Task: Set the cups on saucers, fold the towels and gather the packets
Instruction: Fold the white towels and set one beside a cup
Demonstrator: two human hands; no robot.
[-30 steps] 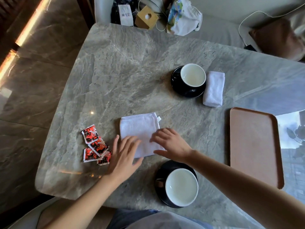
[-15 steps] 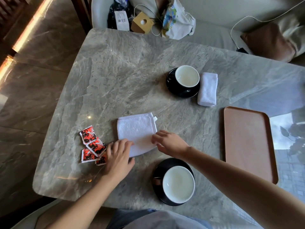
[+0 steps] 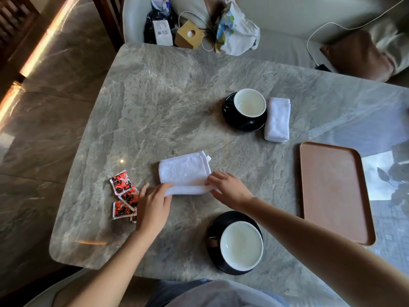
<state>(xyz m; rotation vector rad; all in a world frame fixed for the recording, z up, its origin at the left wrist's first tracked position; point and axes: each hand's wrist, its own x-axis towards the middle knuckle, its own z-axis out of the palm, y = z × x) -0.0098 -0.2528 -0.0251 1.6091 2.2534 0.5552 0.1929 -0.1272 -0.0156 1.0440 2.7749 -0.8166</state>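
Towel fold in hand. White terry towel [image 3: 184, 173] lies near desk centre, at about 12 o'clock from the person's body; its near edge is turned up into a soft roll. Left hand [image 3: 152, 207] pinches the roll's left end, thumb under, fingers [image 3: 164, 186] pressed together on top. Right hand [image 3: 230, 188] holds the right end the same way, fingers curled over the fold.

Judgement: cups look done, one towel done, this one mid-fold. Next move calls for carrying the rolled edge toward 12 o'clock, both ends kept level so the sides line up, then pressing flat.

Cloth is nubby, limp, with a small tag at its far right corner. Packets [image 3: 124, 193] at 9 o'clock of the towel: glossy red-and-black squares, loosely overlapping, just beside the left hand. Near cup [image 3: 241, 244], white inside and round, sits on a black glossy saucer [image 3: 212, 231] at 5 o'clock. Far cup [image 3: 250, 103] on its saucer at 1 o'clock, the folded towel [image 3: 277, 119] touching or just beside it. Brown rounded tray [image 3: 332, 191] at 3 o'clock. Desk [image 3: 166, 103] is veined grey stone, polished.
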